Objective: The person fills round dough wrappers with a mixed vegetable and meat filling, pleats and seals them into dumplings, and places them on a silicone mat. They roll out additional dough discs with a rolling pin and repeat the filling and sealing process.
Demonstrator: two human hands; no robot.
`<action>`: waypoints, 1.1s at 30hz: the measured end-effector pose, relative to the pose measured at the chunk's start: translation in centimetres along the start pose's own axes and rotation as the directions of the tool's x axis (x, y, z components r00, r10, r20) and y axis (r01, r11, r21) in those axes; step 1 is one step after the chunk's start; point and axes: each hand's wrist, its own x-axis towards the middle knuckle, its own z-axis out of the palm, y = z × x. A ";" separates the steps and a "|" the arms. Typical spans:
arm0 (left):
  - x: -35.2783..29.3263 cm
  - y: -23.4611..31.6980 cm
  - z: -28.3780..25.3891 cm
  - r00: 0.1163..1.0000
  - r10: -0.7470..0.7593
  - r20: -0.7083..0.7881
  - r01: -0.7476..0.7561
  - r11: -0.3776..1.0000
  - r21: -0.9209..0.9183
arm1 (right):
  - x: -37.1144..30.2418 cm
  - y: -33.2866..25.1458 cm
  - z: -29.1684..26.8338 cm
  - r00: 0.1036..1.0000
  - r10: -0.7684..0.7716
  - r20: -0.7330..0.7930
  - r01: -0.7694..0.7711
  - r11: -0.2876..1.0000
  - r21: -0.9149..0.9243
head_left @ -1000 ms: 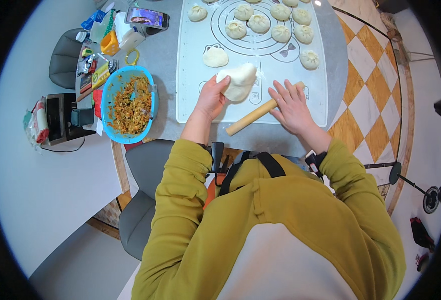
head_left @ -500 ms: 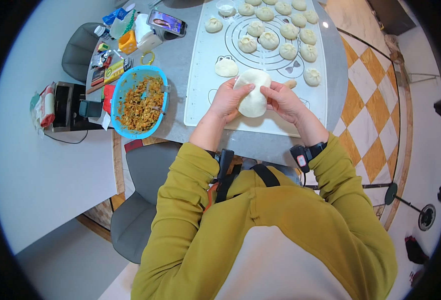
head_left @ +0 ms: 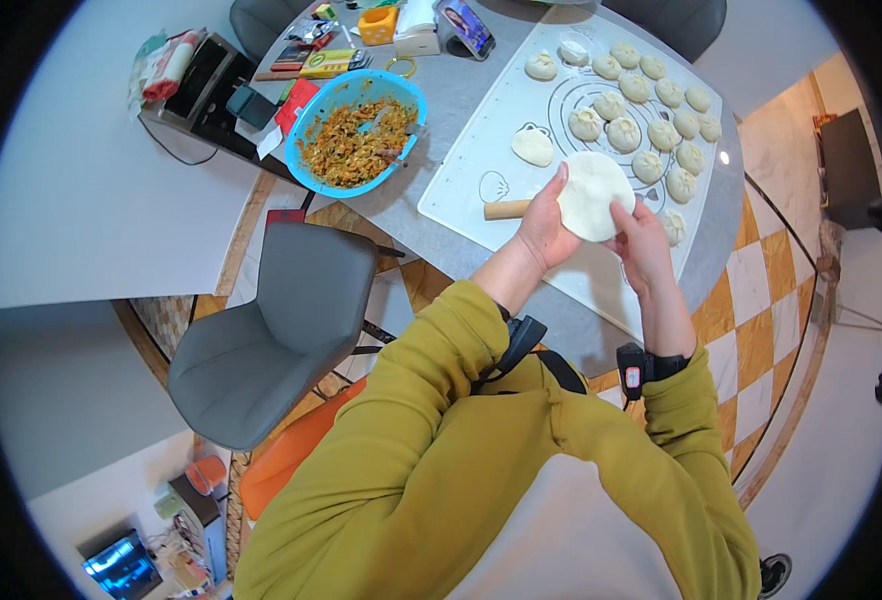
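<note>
A flat round dough wrapper [head_left: 593, 194] is held up between both hands above the white silicone mat [head_left: 481, 160]. My left hand [head_left: 543, 228] grips its left edge and my right hand [head_left: 643, 240] pinches its lower right edge. A wooden rolling pin [head_left: 506, 209] lies on the mat just left of my left hand. Several shaped dough buns [head_left: 641, 128] sit in rows on the mat beyond the wrapper, and a small dough piece [head_left: 533, 147] lies apart from them.
A blue bowl [head_left: 359, 130] of chopped orange and green filling with a utensil in it stands left of the mat. Boxes, a phone on a stand and small containers crowd the table's far left. A grey chair [head_left: 271, 320] stands at the table's near side.
The rolling pin was let go and now lies on the mat. Both hands have lifted the flattened dough round off the mat. The view has swung left.
</note>
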 end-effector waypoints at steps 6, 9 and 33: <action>-3.6 3.5 1.4 0.903 0.000 -0.430 0.017 0.999 0.036 | 1.5 0.2 -3.2 0.724 -0.638 0.263 0.222 -0.146 -0.964; -5.3 6.6 4.7 0.949 0.073 -0.307 -0.061 0.997 0.048 | 3.0 -1.8 0.1 0.713 -0.636 0.295 0.396 0.017 -0.918; -12.7 42.8 -10.9 0.818 0.506 -0.274 -0.428 0.853 0.299 | 10.4 -1.7 28.4 0.903 -0.108 0.416 0.423 0.058 -0.904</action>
